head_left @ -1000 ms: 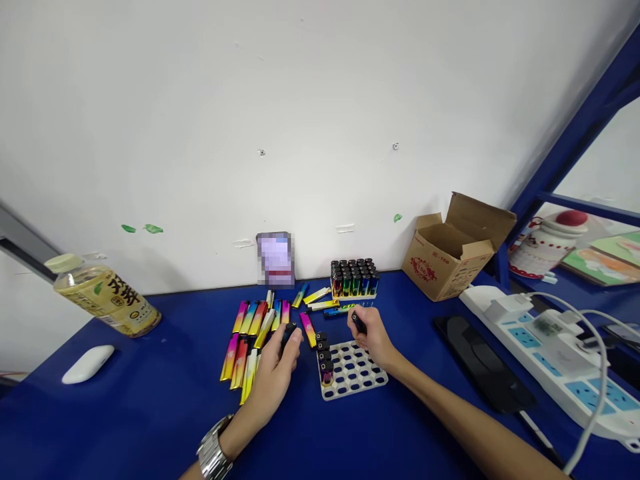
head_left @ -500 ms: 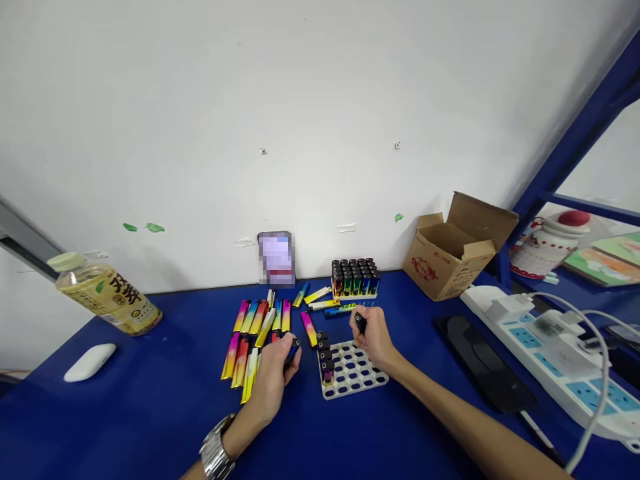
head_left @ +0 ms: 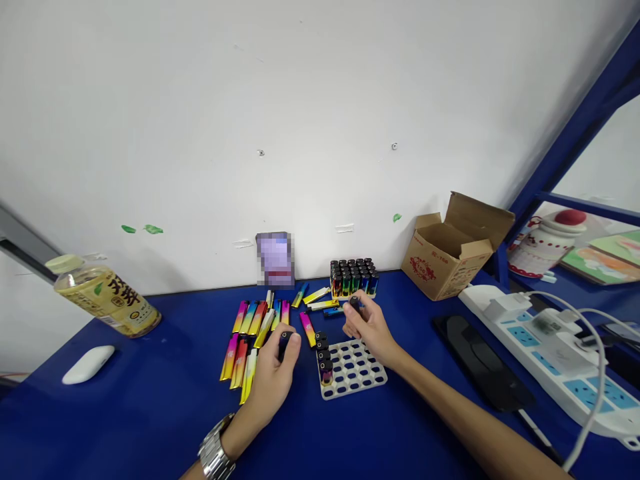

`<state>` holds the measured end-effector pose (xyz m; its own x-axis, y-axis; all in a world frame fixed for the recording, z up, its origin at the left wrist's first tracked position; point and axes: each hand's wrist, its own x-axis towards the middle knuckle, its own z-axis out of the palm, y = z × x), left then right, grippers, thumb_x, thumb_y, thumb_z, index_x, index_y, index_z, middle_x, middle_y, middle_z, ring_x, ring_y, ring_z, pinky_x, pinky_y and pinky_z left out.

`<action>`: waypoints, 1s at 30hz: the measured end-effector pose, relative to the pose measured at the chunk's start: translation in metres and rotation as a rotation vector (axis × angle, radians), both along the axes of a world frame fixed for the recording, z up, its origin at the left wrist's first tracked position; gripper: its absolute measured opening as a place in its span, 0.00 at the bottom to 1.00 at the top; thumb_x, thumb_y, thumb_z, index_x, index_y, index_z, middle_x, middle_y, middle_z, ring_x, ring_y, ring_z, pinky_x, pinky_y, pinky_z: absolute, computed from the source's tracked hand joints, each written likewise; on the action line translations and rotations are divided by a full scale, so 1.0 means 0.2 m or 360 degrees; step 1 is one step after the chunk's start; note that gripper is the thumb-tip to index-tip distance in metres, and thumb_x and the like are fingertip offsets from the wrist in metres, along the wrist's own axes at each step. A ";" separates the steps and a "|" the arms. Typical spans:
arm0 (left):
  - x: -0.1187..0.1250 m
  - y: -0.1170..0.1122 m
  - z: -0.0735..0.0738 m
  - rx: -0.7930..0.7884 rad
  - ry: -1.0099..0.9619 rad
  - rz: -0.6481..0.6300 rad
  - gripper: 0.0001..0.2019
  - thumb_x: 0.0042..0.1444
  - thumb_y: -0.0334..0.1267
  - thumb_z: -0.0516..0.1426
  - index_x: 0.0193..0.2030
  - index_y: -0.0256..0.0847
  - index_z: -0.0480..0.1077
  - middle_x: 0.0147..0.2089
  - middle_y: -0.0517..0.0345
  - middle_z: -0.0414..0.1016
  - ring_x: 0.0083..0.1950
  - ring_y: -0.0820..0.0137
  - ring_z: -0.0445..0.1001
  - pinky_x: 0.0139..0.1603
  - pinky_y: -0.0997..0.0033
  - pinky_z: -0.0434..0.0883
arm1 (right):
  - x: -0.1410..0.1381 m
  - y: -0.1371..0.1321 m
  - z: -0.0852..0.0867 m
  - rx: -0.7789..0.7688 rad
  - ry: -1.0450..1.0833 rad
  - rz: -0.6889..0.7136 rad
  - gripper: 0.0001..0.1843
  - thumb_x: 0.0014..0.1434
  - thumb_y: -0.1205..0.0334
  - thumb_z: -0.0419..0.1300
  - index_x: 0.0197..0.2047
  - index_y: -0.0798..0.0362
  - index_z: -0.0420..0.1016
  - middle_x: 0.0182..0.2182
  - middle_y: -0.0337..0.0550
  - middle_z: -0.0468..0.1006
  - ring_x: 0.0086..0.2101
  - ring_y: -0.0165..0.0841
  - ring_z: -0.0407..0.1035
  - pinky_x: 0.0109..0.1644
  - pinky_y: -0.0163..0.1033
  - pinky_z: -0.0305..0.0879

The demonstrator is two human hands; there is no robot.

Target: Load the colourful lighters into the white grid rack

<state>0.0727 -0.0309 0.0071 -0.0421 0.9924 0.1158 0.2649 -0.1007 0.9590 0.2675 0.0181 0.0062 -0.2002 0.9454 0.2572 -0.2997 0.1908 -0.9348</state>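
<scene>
My left hand (head_left: 273,373), with a metal watch on the wrist, is closed round a lighter whose black top (head_left: 285,338) sticks up by the thumb. It rests beside a heap of colourful lighters (head_left: 255,333) lying on the blue table. My right hand (head_left: 370,330) is closed on another black-topped lighter (head_left: 354,305), held above the far edge of a white holed tray (head_left: 357,373). Several lighters (head_left: 324,357) stand in the tray's left column. A full tray of upright lighters (head_left: 354,278) stands behind, near the wall.
A tea bottle (head_left: 103,297) and a white mouse (head_left: 87,364) lie at the left. An open cardboard box (head_left: 453,250), a black pad (head_left: 483,363) and a white power strip with cables (head_left: 545,350) occupy the right. A blurred card (head_left: 274,259) leans on the wall.
My right hand has moved away from the tray toward the wall with its lighter. My left hand has turned its lighter upright, the black top now by the thumb.
</scene>
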 end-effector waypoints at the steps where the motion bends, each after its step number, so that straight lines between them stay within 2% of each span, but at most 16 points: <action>1: 0.00 0.00 0.01 -0.0002 0.0005 -0.0036 0.21 0.57 0.59 0.48 0.27 0.41 0.59 0.21 0.69 0.50 0.21 0.77 0.51 0.21 0.75 0.51 | 0.00 0.00 0.00 0.0008 -0.0034 0.0017 0.19 0.57 0.51 0.61 0.25 0.50 0.59 0.13 0.26 0.53 0.15 0.23 0.46 0.22 0.33 0.49; 5: 0.01 0.00 0.04 -0.0025 0.0204 -0.0045 0.23 0.56 0.57 0.49 0.19 0.43 0.51 0.19 0.68 0.47 0.21 0.77 0.49 0.23 0.74 0.50 | -0.01 -0.02 -0.01 0.0120 -0.0188 0.0008 0.22 0.54 0.56 0.61 0.15 0.53 0.60 0.15 0.34 0.60 0.19 0.26 0.53 0.25 0.36 0.49; 9: 0.01 -0.01 0.06 0.0013 0.0396 0.0008 0.20 0.53 0.52 0.49 0.19 0.43 0.51 0.19 0.68 0.46 0.21 0.77 0.49 0.23 0.74 0.49 | -0.01 -0.02 -0.03 0.0147 -0.0161 0.0079 0.18 0.55 0.57 0.56 0.16 0.53 0.64 0.17 0.37 0.62 0.21 0.28 0.56 0.28 0.37 0.52; 12: 0.00 -0.01 0.07 0.0010 0.0412 0.0037 0.17 0.53 0.50 0.49 0.19 0.44 0.50 0.19 0.68 0.44 0.21 0.77 0.47 0.22 0.74 0.48 | -0.01 -0.01 -0.04 0.0122 -0.0182 0.0087 0.16 0.55 0.58 0.54 0.18 0.53 0.65 0.17 0.36 0.62 0.20 0.27 0.54 0.27 0.37 0.51; 17: 0.00 -0.01 0.07 -0.0006 0.0396 0.0059 0.20 0.54 0.53 0.48 0.20 0.44 0.51 0.19 0.68 0.46 0.21 0.76 0.49 0.23 0.73 0.50 | -0.02 -0.01 -0.05 -0.0088 -0.0036 0.0118 0.15 0.50 0.63 0.53 0.16 0.51 0.53 0.14 0.30 0.51 0.16 0.23 0.44 0.22 0.35 0.43; 19: 0.00 -0.01 0.07 -0.0001 0.0403 0.0042 0.20 0.54 0.54 0.48 0.19 0.44 0.51 0.19 0.68 0.46 0.22 0.76 0.50 0.23 0.73 0.51 | -0.02 -0.02 -0.04 -0.0137 -0.0045 0.0110 0.14 0.49 0.64 0.52 0.16 0.50 0.52 0.14 0.29 0.49 0.16 0.22 0.42 0.21 0.34 0.40; 25: 0.00 -0.01 0.07 0.0018 0.0417 0.0046 0.18 0.54 0.51 0.48 0.20 0.45 0.50 0.19 0.69 0.45 0.20 0.76 0.48 0.22 0.73 0.49 | -0.03 -0.05 0.00 -0.0052 -0.0212 0.0151 0.16 0.50 0.62 0.53 0.16 0.50 0.51 0.14 0.29 0.49 0.17 0.23 0.42 0.22 0.34 0.41; 30: 0.00 -0.02 0.06 -0.0001 0.0308 0.0102 0.21 0.54 0.56 0.49 0.20 0.44 0.51 0.18 0.69 0.47 0.21 0.76 0.49 0.22 0.73 0.50 | -0.03 -0.05 0.00 -0.0012 -0.0296 0.0065 0.16 0.50 0.64 0.51 0.16 0.50 0.49 0.15 0.30 0.48 0.18 0.23 0.41 0.22 0.34 0.40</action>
